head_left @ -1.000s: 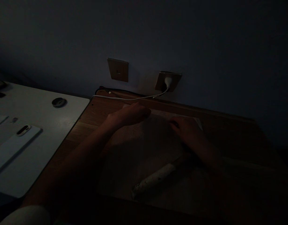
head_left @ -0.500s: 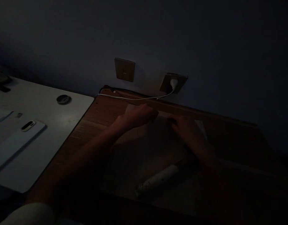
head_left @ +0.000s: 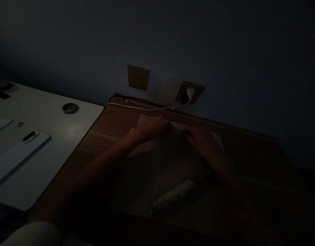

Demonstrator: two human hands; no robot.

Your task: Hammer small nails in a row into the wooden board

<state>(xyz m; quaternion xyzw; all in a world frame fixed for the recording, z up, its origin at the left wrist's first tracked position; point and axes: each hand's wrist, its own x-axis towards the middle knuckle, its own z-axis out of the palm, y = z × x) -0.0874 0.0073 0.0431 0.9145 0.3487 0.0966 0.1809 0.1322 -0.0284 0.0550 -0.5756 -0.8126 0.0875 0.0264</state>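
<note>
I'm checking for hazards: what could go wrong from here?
1. The whitish, mottled cylinder on the pale, flat sheet might roll if the sheet is tugged.
2. The thin white cable runs along the back of the brown wooden tabletop, beyond the bare left hand, which could snag it.
3. Light is so dim that whether the bare right hand holds anything cannot be made out; a slip might go unnoticed.

Wood-grained brown on the desk; white on the table; pale on the sheet; dark-specked white on the cylinder; brownish on 2 wall plates.
</note>
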